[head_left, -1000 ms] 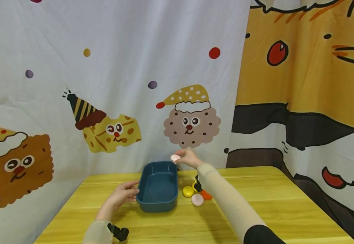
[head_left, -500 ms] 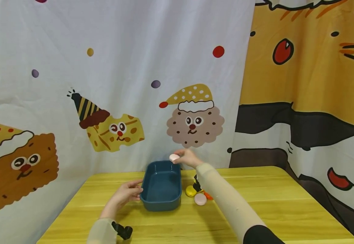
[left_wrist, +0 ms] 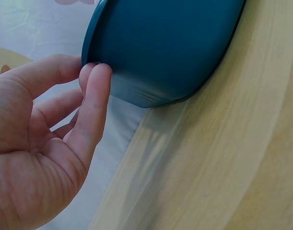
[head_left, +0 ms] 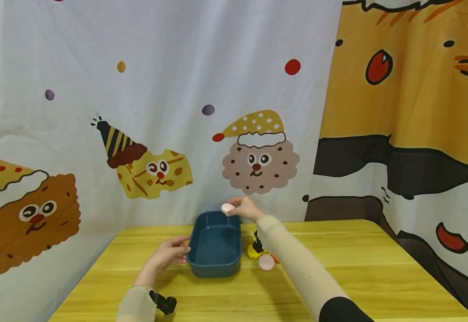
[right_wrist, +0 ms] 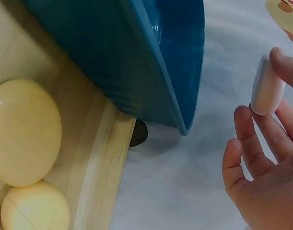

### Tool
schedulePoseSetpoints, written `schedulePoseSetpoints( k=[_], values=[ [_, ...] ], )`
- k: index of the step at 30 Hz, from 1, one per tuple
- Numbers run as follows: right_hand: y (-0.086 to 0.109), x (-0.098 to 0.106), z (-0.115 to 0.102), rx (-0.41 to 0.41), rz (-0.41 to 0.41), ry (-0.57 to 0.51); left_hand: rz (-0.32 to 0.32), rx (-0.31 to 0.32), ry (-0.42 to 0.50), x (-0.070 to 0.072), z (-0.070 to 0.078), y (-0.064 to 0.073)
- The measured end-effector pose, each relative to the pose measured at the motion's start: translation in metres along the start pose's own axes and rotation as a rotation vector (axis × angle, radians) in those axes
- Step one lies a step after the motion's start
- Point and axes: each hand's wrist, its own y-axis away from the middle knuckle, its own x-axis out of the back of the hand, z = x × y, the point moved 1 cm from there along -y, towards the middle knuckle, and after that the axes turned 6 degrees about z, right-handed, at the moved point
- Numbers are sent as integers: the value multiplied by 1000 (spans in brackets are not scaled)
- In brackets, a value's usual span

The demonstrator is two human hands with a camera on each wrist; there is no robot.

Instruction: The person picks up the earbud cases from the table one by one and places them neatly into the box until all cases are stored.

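Note:
My left hand (head_left: 167, 255) is at the left rim of a deep blue rectangular basin (head_left: 214, 271). In the left wrist view its thumb and index finger pinch that rim. Above the far right corner of the basin, my right hand (head_left: 245, 209) holds a pale pinkish-white rounded disc (head_left: 227, 208) between thumb and fingers. The right wrist view shows this disc (right_wrist: 267, 88) edge-on, away from the basin's wall. Inside the basin only its bare blue floor shows.
Right of the basin on the wooden table (head_left: 363, 268) lie a pale pink disc (head_left: 266, 262) and a yellow round piece (head_left: 253, 252). A bit of orange shows beside them, partly behind the right sleeve. A printed curtain (head_left: 169, 89) hangs behind the table's far edge.
The right hand has shifted slightly left with the pale disc, farther over the basin's far corner. The left hand stays at the rim. The head view has turned a little.

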Motion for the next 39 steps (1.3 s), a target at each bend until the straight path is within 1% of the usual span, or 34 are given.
schedulePoseSetpoints(
  k=[1,2,5,8,9,10,14,19,24,33,39],
  values=[
    [0,-1,1,6,-3,-1,-2,-1,-1,0,0,0],
    [-2,-1,3,37,-8,3,-2,-1,-2,0,0,0],
    [-2,-3,3,59,-13,11,-7,0,-7,1,0,1],
    [-3,-5,1,37,-9,21,-6,1,-8,1,0,0],
    [-2,-6,-2,5,-5,23,-6,0,-7,1,1,0],
    [-2,-7,-3,-5,-2,27,-4,2,-6,1,1,0],
    [-2,-11,-6,-15,6,51,-3,-6,-7,2,1,0],
    [0,-14,-9,-20,14,29,-2,-10,-14,1,0,-1],
    [-1,-18,-9,-20,6,13,1,-10,-12,0,-4,-3],
    [-5,-22,-8,-19,-3,36,6,-11,-24,-1,-3,-2],
    [-8,-27,-6,-19,-14,46,8,-12,-15,-1,-4,-1]
  ],
)
